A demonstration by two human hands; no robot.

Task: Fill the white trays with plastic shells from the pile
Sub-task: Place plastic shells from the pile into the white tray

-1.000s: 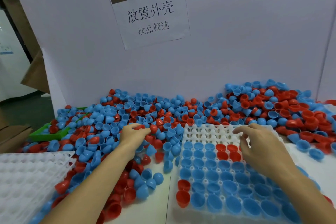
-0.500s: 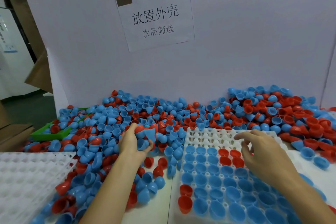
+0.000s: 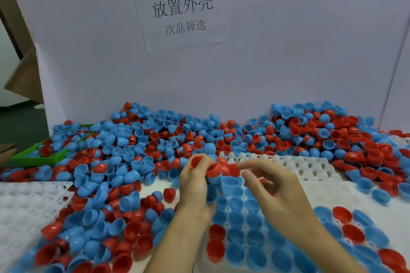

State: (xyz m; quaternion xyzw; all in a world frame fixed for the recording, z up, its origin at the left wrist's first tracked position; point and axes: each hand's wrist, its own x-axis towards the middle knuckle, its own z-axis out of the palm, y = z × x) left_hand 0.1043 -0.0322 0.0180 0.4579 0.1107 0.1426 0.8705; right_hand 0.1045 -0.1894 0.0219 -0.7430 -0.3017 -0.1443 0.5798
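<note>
A big pile of blue and red plastic shells (image 3: 142, 148) covers the table up to the back board. In front of me lies a white tray (image 3: 306, 169); its near rows hold blue shells and a few red ones, and its far rows show bare cells. My left hand (image 3: 195, 186) grips a handful of red and blue shells (image 3: 218, 175) above the tray's left part. My right hand (image 3: 277, 190) is just right of that handful, index finger and thumb stretched out, their tips touching those shells.
A second white tray (image 3: 24, 206) with bare cells lies at the near left, shells spilling against its edge. A green tray (image 3: 35, 157) sits half buried at the far left. A white board with a paper sign (image 3: 182, 9) closes the back.
My left hand scooped shells from the pile and carried them right, over the tray. My right hand moved left from the tray's middle to meet the handful.
</note>
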